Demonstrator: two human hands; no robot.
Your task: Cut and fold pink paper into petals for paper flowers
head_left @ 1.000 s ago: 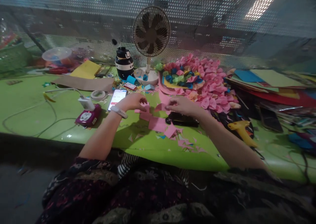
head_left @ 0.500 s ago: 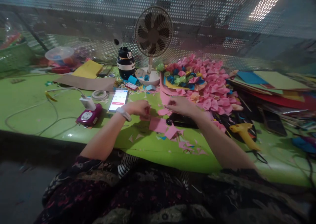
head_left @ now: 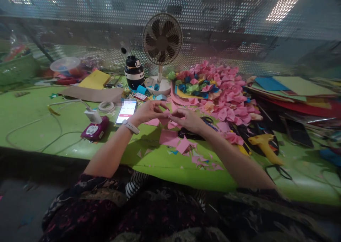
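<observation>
My left hand (head_left: 149, 112), with a pale watch on the wrist, pinches a small piece of pink paper (head_left: 165, 114) above the green table. From the other side, my right hand (head_left: 187, 119) has its thumb and fingertips closed on the same piece. Just below the hands lie a flat pink paper square (head_left: 169, 138) and a tilted one (head_left: 183, 145), among small pink and blue scraps (head_left: 204, 161). Black-handled scissors (head_left: 190, 134) rest partly under my right hand. Behind it rises a large heap of pink folded paper petals (head_left: 229, 89).
A lit phone (head_left: 126, 112) and a purple power socket (head_left: 95, 129) with a white plug lie left. A fan (head_left: 162, 39) and black bottle (head_left: 134, 73) stand behind. At right are a yellow glue gun (head_left: 263, 146), a dark phone (head_left: 297, 132) and stacked coloured paper (head_left: 293, 89).
My hands have come together around the pink piece, the right one moving left and slightly down. More of the scissors and dark items by the heap shows now. The view has shifted slightly.
</observation>
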